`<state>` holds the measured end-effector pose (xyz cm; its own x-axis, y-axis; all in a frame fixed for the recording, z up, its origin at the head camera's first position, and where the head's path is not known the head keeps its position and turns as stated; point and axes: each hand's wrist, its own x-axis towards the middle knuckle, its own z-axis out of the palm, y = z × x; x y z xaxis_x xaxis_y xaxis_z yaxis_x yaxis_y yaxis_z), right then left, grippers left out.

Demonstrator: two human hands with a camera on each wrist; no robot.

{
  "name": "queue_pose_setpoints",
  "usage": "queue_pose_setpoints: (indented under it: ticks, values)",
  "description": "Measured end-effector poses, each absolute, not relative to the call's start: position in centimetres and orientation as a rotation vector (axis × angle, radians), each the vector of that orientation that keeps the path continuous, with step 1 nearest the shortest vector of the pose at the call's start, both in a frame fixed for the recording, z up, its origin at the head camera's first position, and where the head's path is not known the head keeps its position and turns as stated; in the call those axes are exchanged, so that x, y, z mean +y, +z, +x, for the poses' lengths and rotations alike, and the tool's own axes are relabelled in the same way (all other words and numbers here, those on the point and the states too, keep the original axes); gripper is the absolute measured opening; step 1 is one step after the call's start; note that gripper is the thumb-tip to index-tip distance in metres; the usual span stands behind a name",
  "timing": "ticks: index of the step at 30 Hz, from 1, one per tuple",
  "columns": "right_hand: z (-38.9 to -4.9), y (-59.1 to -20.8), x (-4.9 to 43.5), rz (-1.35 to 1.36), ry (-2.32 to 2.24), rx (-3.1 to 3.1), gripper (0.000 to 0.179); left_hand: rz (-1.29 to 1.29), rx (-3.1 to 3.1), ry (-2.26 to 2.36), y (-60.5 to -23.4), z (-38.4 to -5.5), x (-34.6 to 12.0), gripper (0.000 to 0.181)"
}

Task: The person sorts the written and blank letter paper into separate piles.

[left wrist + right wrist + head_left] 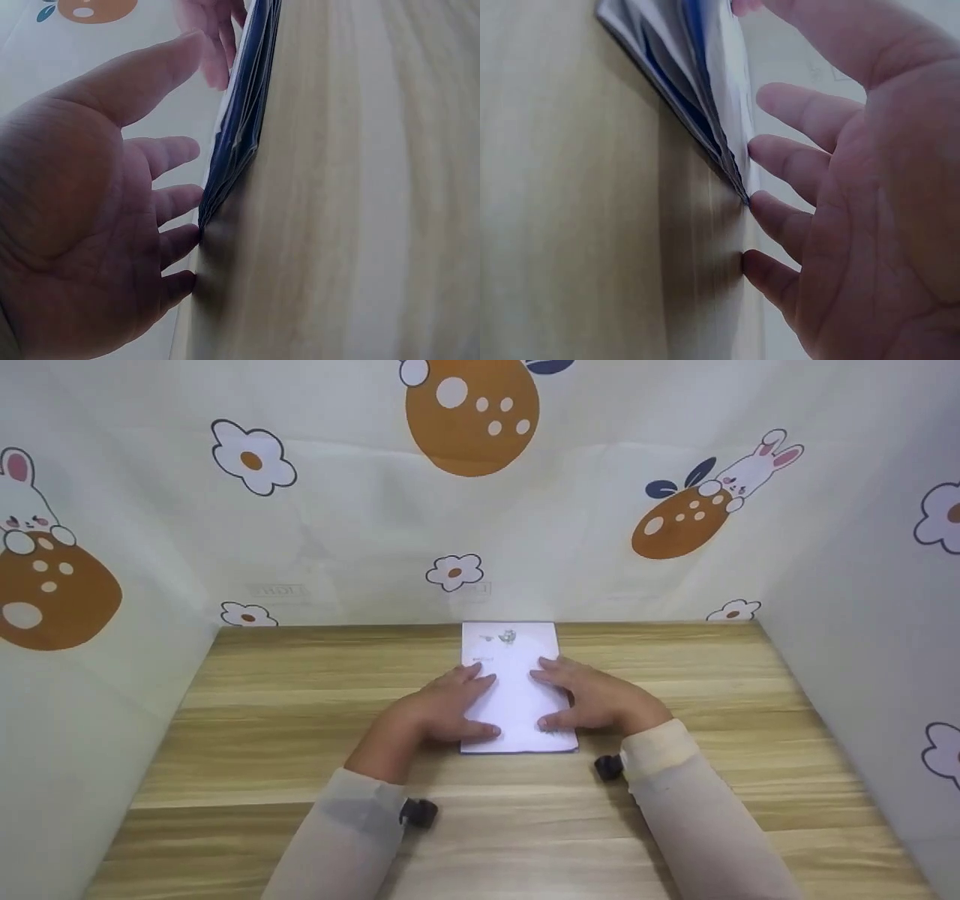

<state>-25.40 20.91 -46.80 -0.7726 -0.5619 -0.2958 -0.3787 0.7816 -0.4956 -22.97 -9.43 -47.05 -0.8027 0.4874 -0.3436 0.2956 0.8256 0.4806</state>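
Observation:
A flat, upright-lying rectangle of white paper, like a thin booklet or folded stack, lies on the table with small printed pictures near its far end. Both wrist views show its side as several layers with dark blue edges. My left hand rests at its left side, fingers spread and fingertips over the white top. From the right, my right hand lies across the other side in the same way. In the right wrist view the layers fan slightly apart beside that hand's fingers.
The wood-grain table runs back to a cream wall cloth printed with rabbits, orange shapes and flowers. Cloth also stands along the left and right sides. Small black devices sit at both sleeve cuffs.

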Motion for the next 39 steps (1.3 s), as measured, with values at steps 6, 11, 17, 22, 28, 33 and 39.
queue_pose_setpoints:
  ticks: [6, 11, 17, 22, 28, 33, 39]
  values:
    - [-25.12, -46.74, 20.63, -0.707, -0.514, 2.533, 0.095, 0.549, 2.544, 0.510, -47.05, -22.68, -9.17, 0.088]
    - [-24.96, -46.71, 20.36, -0.708, -0.481, 2.553, 0.095, 0.518, 2.551, 0.489, -47.31, -22.50, -8.98, 0.089]
    - [-24.85, -46.60, 20.25, -0.692, -0.483, 2.552, 0.093, 0.510, 2.556, 0.490, -47.40, -22.52, -8.87, 0.089]
    - [-24.90, -46.66, 20.29, -0.675, -0.489, 2.549, 0.089, 0.484, 2.560, 0.510, -47.32, -22.62, -8.82, 0.082]
    - [-25.05, -46.87, 20.41, -0.687, -0.510, 2.559, 0.083, 0.471, 2.575, 0.529, -47.40, -22.79, -8.71, 0.076]
    - [-24.96, -46.92, 20.36, -0.703, -0.531, 2.600, 0.079, 0.468, 2.615, 0.543, -47.38, -22.78, -8.51, 0.068]
    - [-24.86, -46.88, 20.09, -0.734, -0.533, 2.684, 0.077, 0.467, 2.677, 0.540, -47.10, -22.55, -8.40, 0.062]
